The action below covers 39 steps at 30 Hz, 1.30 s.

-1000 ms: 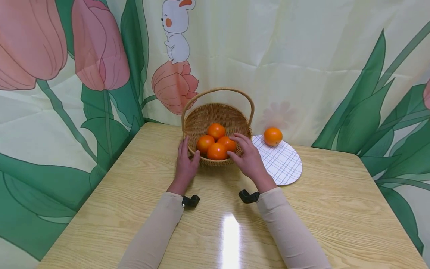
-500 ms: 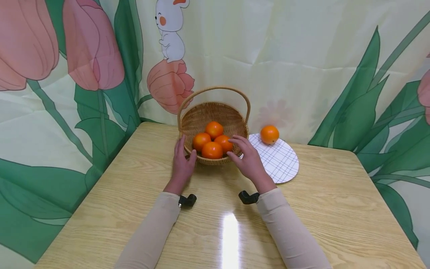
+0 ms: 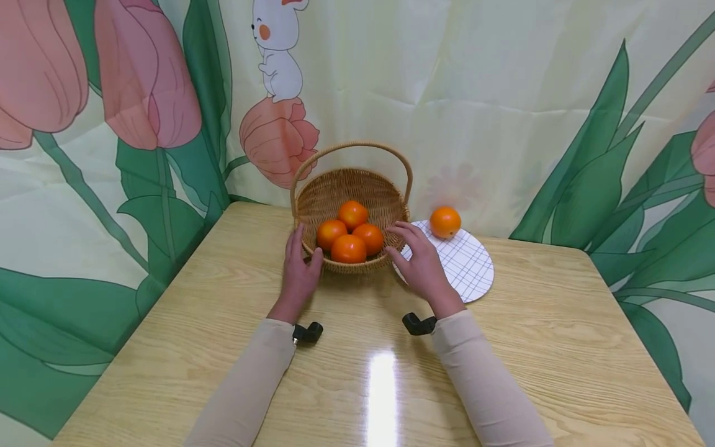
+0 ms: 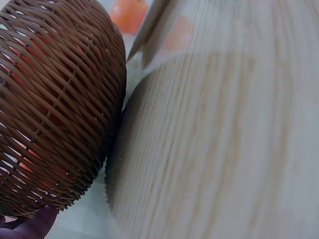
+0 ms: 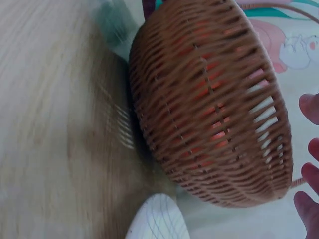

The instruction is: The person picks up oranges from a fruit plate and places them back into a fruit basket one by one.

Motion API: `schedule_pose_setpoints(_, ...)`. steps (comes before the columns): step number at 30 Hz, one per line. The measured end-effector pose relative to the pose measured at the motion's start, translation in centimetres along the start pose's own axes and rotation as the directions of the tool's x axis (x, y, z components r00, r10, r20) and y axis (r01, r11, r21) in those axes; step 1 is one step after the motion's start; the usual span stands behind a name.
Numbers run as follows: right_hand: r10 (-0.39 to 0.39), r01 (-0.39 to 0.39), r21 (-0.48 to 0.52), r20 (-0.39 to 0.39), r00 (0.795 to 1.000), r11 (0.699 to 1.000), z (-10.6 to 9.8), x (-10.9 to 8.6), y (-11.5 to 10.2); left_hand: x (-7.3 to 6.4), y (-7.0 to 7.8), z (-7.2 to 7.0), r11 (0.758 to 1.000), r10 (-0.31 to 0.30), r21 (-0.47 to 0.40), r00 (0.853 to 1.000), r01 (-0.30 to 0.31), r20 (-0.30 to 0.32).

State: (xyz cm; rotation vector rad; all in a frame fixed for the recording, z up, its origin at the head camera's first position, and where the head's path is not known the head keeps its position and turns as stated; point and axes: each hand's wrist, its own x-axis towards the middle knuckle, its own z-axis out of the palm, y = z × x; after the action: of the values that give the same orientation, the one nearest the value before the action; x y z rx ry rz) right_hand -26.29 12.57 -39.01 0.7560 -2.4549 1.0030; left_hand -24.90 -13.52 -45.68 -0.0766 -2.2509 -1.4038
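Note:
A wicker basket with a tall arched handle stands at the back of the table, its mouth tipped toward me. Several glossy, round orange-red fruits lie bunched inside. My left hand is at the basket's left side, fingers extended along the outside and thumb near the front rim; in the left wrist view its fingers reach the woven wall. By the right rim is my right hand, its fingers spread and slightly bent, holding nothing. In the right wrist view its fingertips appear apart from the weave.
A flat, rounded white plate with blue grid lines lies right of the basket, partly behind my right hand. One orange sits at its back edge. A printed curtain hangs directly behind the wooden table.
My right hand has drawn off to the right, away from the fruits and toward the rim. The left hand stays beside the basket. The whole head view has shifted slightly.

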Motion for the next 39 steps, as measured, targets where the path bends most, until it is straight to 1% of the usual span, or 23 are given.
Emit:
schedule_pose_setpoints(10,-0.001,0.000,-0.021,-0.085,0.996,1.000,-0.6,0.7,1.7,0.0,0.1,0.0,1.000,-0.019,-0.002,1.000,0.019,-0.003)
schedule_pose_setpoints(14,0.020,-0.024,-0.034,-0.112,0.993,0.999,-0.9,0.9,2.6,-0.1,0.1,0.0,1.000,-0.026,-0.010,1.000,0.026,0.000)
schedule_pose_setpoints(22,0.063,-0.068,-0.027,-0.165,0.984,0.997,-1.3,1.4,4.0,-0.2,0.2,-0.1,0.999,-0.040,-0.007,0.999,0.040,0.004)
schedule_pose_setpoints(30,0.115,-0.119,-0.011,-0.184,0.976,0.993,-1.7,1.9,5.1,-0.2,0.0,0.1,0.999,-0.032,-0.011,0.999,0.031,-0.005)
schedule_pose_setpoints(39,0.161,-0.171,-0.031,-0.206,0.965,0.985,-1.9,2.8,6.9,-0.1,0.0,0.1,0.999,-0.032,0.006,0.999,0.032,-0.010)
